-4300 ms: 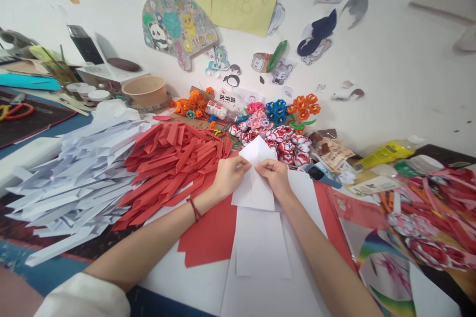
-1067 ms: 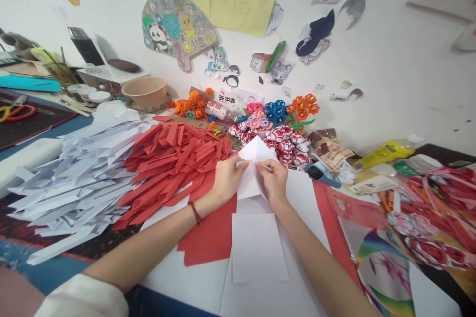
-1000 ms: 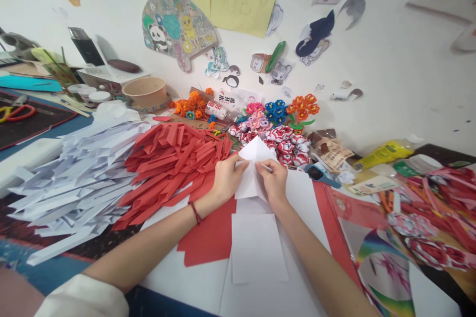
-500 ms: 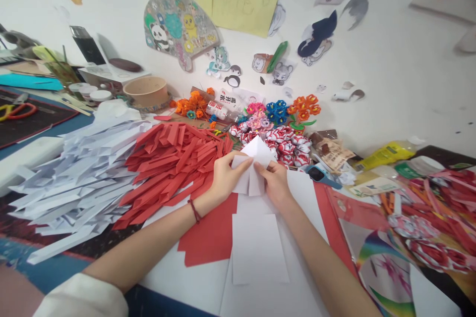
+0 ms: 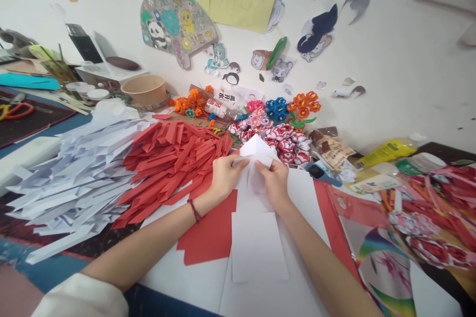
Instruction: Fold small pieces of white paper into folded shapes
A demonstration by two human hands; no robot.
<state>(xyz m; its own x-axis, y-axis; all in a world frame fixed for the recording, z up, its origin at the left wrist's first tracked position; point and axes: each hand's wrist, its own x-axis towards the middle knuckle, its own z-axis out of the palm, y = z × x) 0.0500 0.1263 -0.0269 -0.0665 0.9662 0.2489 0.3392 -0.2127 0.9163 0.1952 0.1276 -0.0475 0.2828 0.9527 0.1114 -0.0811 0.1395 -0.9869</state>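
Between my two hands is a sheet of white paper (image 5: 256, 149), folded to a point at its top. My left hand (image 5: 225, 177) pinches its left edge, thumb on the near face. On the right edge my right hand (image 5: 274, 178) grips it the same way, fingers behind the paper. Below my hands a stack of white paper squares (image 5: 258, 247) lies on larger white sheets. Red paper (image 5: 208, 237) lies partly under my left forearm. A heap of folded red paper strips (image 5: 174, 158) is left of my left hand.
Folded white strips (image 5: 82, 173) are piled at the left. Red-and-white paper flowers (image 5: 286, 141) stand behind my hands. Scissors (image 5: 18, 109) lie far left beside a round tan bowl (image 5: 144, 90). A yellow bottle (image 5: 388, 152) and a blue watch (image 5: 323, 172) are to the right.
The lower flaps of the folded paper, which hung apart below my fingers, are now bent in and less spread. Both hands keep their hold in nearly the same place.
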